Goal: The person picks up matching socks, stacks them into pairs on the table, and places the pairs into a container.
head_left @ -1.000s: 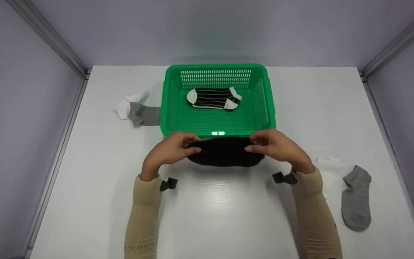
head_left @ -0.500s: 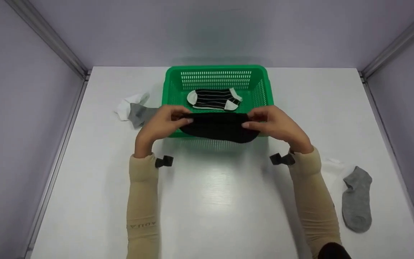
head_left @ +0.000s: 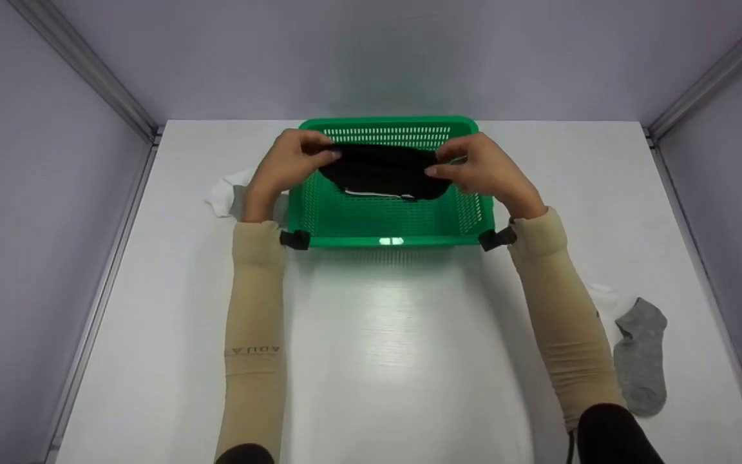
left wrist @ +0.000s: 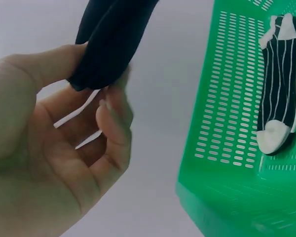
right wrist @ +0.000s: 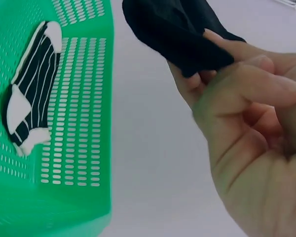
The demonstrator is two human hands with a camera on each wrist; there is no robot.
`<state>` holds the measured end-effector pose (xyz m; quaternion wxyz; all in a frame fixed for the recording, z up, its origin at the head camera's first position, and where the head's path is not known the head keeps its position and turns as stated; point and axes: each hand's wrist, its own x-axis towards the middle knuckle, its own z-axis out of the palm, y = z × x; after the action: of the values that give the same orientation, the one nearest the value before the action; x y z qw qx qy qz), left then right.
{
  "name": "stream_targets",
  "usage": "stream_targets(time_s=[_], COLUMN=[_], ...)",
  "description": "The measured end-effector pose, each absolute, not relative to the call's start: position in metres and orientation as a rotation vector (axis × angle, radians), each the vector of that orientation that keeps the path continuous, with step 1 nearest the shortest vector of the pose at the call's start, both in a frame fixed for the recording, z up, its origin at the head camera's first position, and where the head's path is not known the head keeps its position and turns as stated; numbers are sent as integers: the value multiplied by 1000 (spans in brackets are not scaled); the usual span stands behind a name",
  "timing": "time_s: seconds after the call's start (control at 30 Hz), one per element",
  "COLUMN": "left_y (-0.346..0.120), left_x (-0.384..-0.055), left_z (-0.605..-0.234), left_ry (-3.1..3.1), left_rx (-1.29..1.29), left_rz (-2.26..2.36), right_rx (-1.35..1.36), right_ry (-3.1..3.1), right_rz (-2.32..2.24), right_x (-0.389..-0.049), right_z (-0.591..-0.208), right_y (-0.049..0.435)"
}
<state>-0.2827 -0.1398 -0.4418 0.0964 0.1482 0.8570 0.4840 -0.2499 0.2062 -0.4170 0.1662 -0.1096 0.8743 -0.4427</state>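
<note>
A black sock (head_left: 387,169) is stretched sideways over the green basket (head_left: 345,242), held at both ends. My left hand (head_left: 286,162) pinches its left end between thumb and fingers; my right hand (head_left: 484,169) pinches the right end the same way. Both wrist views show the black fabric doubled into layers. Inside the basket lie black-and-white striped socks (left wrist: 278,84) with white toe and heel, also plain in the right wrist view as striped socks (right wrist: 37,84). In the head view the black sock hides nearly all of them, leaving a thin white edge.
Left of the basket lie a white sock (head_left: 219,196) and a grey sock, partly behind my left wrist. A grey sock (head_left: 641,361) lies at the right, beside a white sock (head_left: 603,296) partly covered by my right sleeve. Walls enclose the table's back and sides.
Both hands have carried the black sock forward, from the basket's near rim to over its far half. The striped socks, visible earlier in the head view, are now mostly covered.
</note>
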Motion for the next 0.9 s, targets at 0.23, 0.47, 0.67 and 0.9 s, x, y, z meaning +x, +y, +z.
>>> stream_targets(time_s=[0.23, 0.47, 0.67, 0.9], left_y=[-126, -118, -111, -105], left_x=[-316, -324, -319, -318], left_z=[-465, -479, -482, -478], left_ry=[2615, 2602, 2573, 2603], left_rx=[378, 343, 369, 343], left_rz=[1453, 1386, 1325, 1155], right_rx=[-274, -289, -277, -237], right_ry=[2498, 2393, 2386, 2379], right_rz=[-1396, -1570, -1592, -1549], right_x=[-280, -296, -300, -309], right_z=[-436, -463, -477, -488], right_y=[199, 189, 186, 183])
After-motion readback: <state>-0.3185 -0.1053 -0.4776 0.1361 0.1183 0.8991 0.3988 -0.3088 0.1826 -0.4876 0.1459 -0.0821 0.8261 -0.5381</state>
